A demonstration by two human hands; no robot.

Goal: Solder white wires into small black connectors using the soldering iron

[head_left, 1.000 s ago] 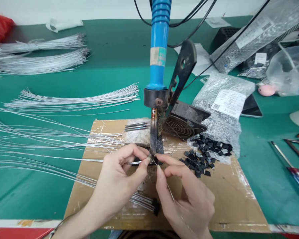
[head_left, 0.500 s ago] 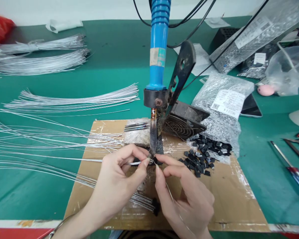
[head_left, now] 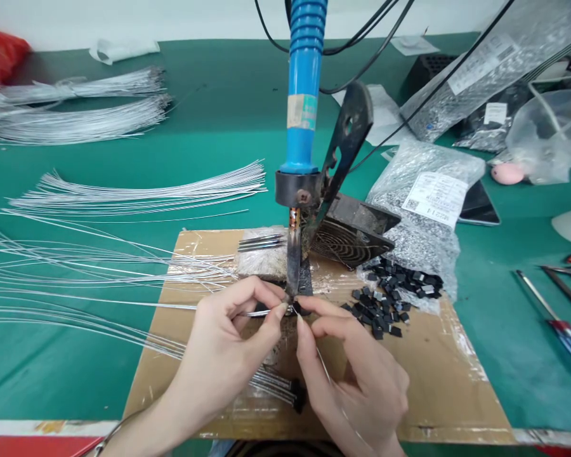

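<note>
Head cam looks fwd/down, close over left hand & right hand.

right hand edged slightly left, fingertip nearer the soldering iron tip — thin wire shifted with it

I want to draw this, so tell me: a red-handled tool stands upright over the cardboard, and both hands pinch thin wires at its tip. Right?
Not quite. The head view shows the tool's handle is blue, not red. The rest holds: it stands upright over the cardboard, and the left hand and right hand pinch thin wires at its tip.
</note>
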